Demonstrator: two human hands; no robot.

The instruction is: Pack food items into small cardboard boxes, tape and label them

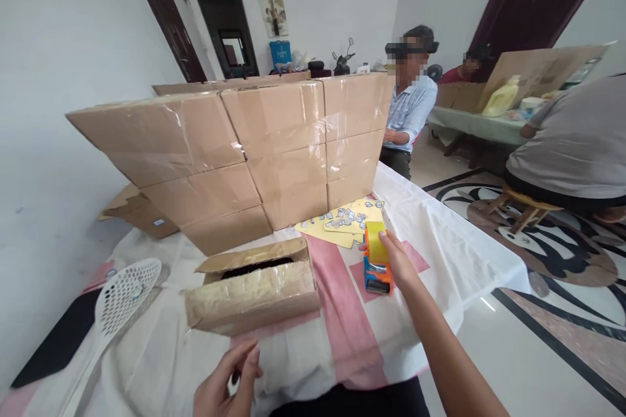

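My right hand (397,260) is closed around a tape dispenser (377,277), blue and orange with a yellow roll, over the right part of the table. My left hand (229,378) is near the table's front edge, its fingers curled and thumb close to the index finger; nothing shows in it. Just beyond that hand lies a small brown cardboard box (254,296), taped, with a dark gap along its top between the flaps. Yellow printed sheets (349,221) rest behind the dispenser, at the foot of a stacked wall of taped cardboard boxes (288,143).
At left, a white perforated scoop (126,296) lies beside a black flat object (59,339). A torn carton (147,212) stands by the wall. A white and pink cloth (337,313) covers the table. Other people (411,104) sit beyond and at right, near another table (479,127).
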